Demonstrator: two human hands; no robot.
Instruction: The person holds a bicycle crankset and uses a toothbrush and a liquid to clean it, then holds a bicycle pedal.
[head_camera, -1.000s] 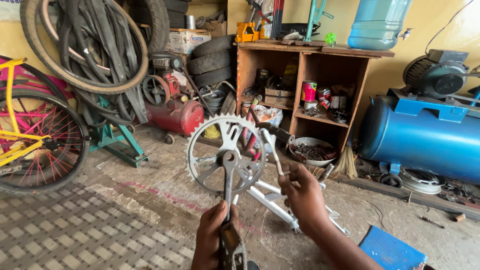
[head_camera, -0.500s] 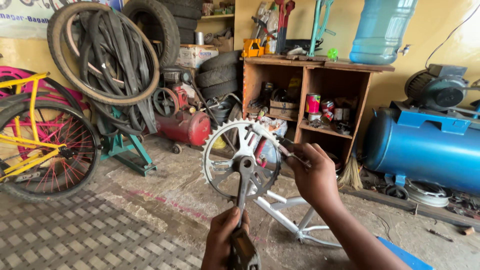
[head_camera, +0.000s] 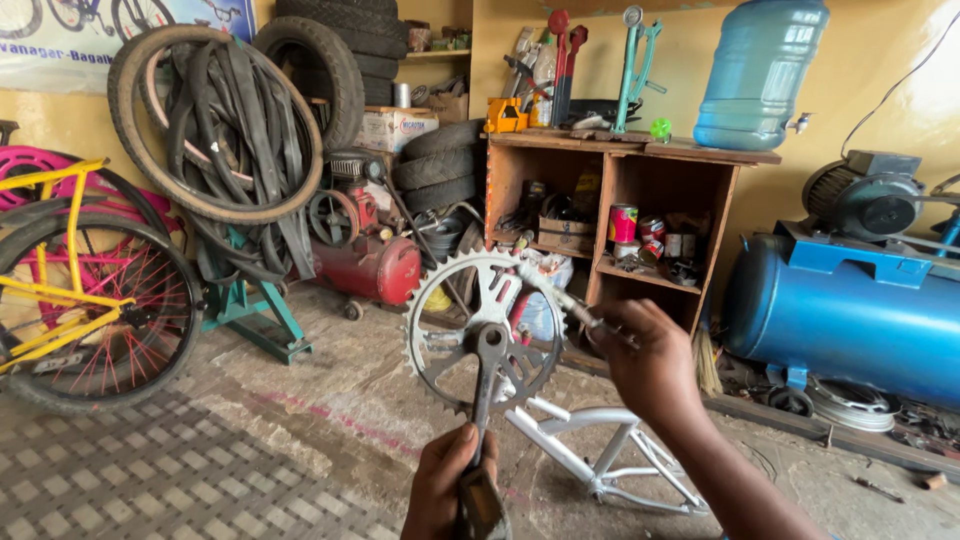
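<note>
Above L hand (head_camera: 447, 490), which grips the crank arm (head_camera: 487, 395), the chainring (head_camera: 483, 330) stands upright; R hand (head_camera: 650, 365) pinches a thin tool (head_camera: 555, 290) w/ tip at chainring's upper right.

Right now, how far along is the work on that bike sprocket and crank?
Done: the toothed silver chainring with its dark crank arm is off any bike, held up in the air. In hand: the left hand grips the crank's lower end; the right hand holds a thin metal tool against the chainring. Left: the bare silver bicycle frame on the floor carries no crank.
</note>
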